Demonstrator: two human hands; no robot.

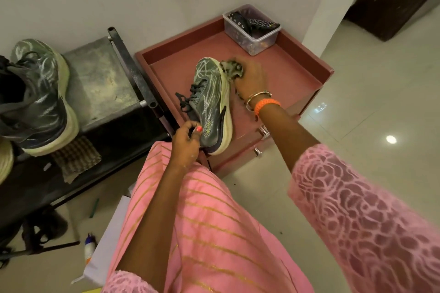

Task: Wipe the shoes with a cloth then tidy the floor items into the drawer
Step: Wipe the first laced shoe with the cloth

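Shoe (212,102) held at heel by left hand (187,140), fingers curled round it; right hand (250,79) fingers pinched cloth (231,69) against toe.

On the red tray (307,74), open room lies between the shoe (212,97) and the corner box (252,28); a rack (133,66) crowds its left.
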